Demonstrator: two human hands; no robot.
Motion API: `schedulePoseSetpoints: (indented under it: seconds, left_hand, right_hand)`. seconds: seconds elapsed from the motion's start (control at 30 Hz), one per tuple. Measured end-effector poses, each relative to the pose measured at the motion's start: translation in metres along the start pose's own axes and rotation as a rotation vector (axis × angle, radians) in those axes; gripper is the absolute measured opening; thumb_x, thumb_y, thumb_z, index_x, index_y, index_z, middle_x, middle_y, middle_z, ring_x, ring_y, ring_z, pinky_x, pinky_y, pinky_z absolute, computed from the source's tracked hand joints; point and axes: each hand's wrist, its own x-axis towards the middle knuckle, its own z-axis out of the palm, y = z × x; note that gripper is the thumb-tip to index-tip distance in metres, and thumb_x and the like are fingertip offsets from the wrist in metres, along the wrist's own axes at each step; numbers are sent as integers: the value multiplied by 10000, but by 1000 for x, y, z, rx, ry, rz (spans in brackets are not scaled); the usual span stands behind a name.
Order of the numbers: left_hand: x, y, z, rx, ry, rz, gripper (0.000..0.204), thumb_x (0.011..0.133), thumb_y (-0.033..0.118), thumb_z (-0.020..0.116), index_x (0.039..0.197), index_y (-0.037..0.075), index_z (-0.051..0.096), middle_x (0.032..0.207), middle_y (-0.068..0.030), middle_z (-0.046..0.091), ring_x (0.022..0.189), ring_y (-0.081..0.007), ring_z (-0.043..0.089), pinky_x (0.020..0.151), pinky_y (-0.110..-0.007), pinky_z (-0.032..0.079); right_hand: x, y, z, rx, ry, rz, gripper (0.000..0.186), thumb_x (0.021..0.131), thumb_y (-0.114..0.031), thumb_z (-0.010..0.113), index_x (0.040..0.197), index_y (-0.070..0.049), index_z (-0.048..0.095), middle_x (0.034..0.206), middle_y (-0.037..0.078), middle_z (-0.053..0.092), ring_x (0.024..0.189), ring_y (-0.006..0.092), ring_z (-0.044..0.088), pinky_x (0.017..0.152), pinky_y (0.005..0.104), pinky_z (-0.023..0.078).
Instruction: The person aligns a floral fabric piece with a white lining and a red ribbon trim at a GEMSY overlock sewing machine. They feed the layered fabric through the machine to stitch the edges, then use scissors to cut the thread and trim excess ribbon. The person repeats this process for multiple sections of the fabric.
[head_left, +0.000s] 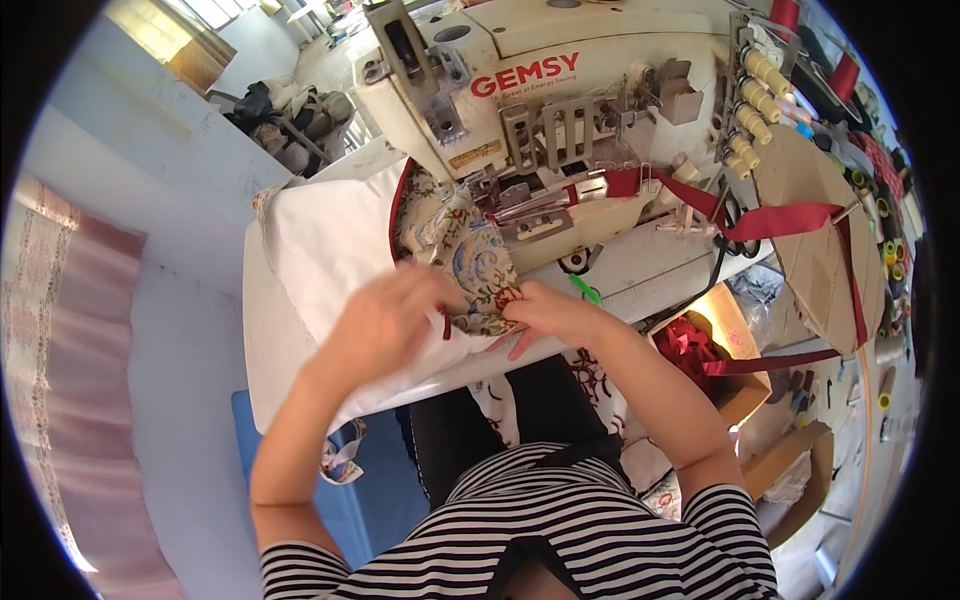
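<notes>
A floral-patterned fabric (pixel 478 262) lies in front of the presser foot of a white sewing machine (pixel 625 95). My right hand (pixel 548 312) pinches its near right edge between thumb and fingers. Over the lower left part of the cloth is my left hand (pixel 385 322), smeared by motion, so its fingers cannot be made out. White fabric (pixel 325 240) spreads to the left, with dark red binding (pixel 401 195) along its edge beside the floral cloth. Red binding tape (pixel 790 219) runs from the right into the metal folder (pixel 530 203) at the needle area, which is partly hidden.
A green-handled tool (pixel 585 289) lies on the machine table (pixel 640 270). To the right are a cardboard disc (pixel 800 270), a box of red tape (pixel 690 345) and several thread spools (pixel 760 100). A blue seat (pixel 360 500) is at lower left, near a pink curtain (pixel 90 330).
</notes>
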Motion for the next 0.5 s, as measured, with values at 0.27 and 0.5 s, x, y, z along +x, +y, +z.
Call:
schedulePoseSetpoints:
  seconds: [0.27,0.5]
  left_hand:
    - [-7,-36,3,202,-144,4,389,691,104,719,1033,74,536,1047,-96,578,1112,-262,506,1094,-409,315]
    - [-26,-53,16,303,-172,9,188,735,175,693,815,88,547,798,-52,562,875,-239,549,1043,-403,361]
  right_hand:
    - [-1,0,0,-1,-58,-14,441,850,-56,346,1266,70,423,1178,171,562,923,262,659,644,356,578]
    - [-2,-2,4,18,-68,-26,442,853,-47,344,1272,57,436,1163,157,572,912,257,660,632,355,584]
